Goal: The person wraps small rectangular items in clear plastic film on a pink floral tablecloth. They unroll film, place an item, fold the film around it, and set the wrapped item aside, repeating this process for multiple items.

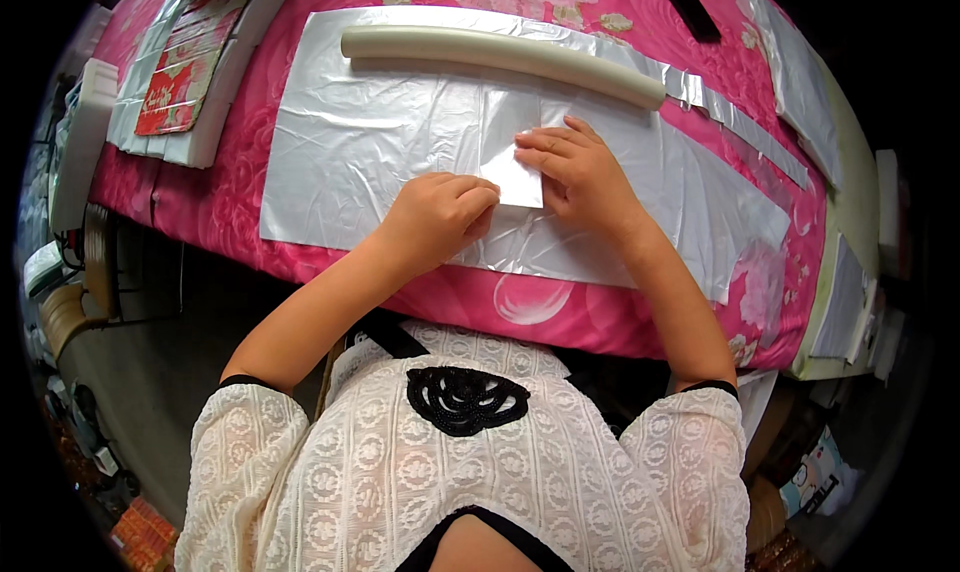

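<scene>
A small glossy white rectangular piece (516, 180) lies between my hands on a wide sheet of silvery-white plastic film (345, 162). My left hand (438, 217) is curled, its fingertips closed at the piece's lower left edge. Over the right edge rests my right hand (585, 177), fingers stretched out and a little apart, tips touching the surface. Both thumbs are mostly hidden. Beyond the hands a long cream-coloured tube or roll (500, 58) lies across the film.
A pink floral cloth (340, 262) covers the table. White foam-like blocks (205, 137) with a red patterned packet (185, 82) stand at the left. A dark bar (688, 7) lies at the far right, a silvery strip (745, 127) nearer. A chair (75, 307) is at the left.
</scene>
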A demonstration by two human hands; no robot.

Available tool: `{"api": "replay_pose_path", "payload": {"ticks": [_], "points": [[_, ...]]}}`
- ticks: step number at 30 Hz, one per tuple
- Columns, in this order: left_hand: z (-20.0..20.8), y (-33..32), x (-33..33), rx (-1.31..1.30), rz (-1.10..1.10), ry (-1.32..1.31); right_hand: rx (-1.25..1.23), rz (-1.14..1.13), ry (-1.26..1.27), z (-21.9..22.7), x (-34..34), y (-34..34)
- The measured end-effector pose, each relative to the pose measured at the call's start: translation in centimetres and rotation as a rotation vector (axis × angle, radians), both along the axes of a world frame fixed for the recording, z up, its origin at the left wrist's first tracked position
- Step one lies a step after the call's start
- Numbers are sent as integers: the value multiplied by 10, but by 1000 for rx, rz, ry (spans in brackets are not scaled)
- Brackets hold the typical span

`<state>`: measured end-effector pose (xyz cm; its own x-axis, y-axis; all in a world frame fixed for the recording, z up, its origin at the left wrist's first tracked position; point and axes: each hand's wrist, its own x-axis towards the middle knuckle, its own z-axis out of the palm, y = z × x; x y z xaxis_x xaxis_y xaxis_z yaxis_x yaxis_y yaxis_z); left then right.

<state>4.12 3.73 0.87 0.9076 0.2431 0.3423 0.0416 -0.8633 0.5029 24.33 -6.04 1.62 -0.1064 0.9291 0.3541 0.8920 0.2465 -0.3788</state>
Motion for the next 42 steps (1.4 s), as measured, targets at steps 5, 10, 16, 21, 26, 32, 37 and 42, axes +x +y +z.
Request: {"api": "replay_pose_path", "payload": {"ticks": [5,10,16,21,26,32,37,42], "points": [[7,-13,-33,133,-208,-149,142,100,-64,0,-29,-30],[2,-15,-47,193,-196,6,129,108,-72,0,-46,-45],[-7,-15,-43,201,-168,15,148,19,22,-6,-49,-49],[0,-16,-38,33,-93,-23,72,-35,175,-7,-43,-48],[13,-15,-24,-289,185,242,-314,-330,652,6,-44,-33],[4,0,-4,-758,430,151,-645,-436,654,21,-32,-4],[20,4,-1,-638,442,238,-836,-441,648,22,-23,8],[7,-6,4,66,218,8,-846,-429,664,17,-22,12]]}}
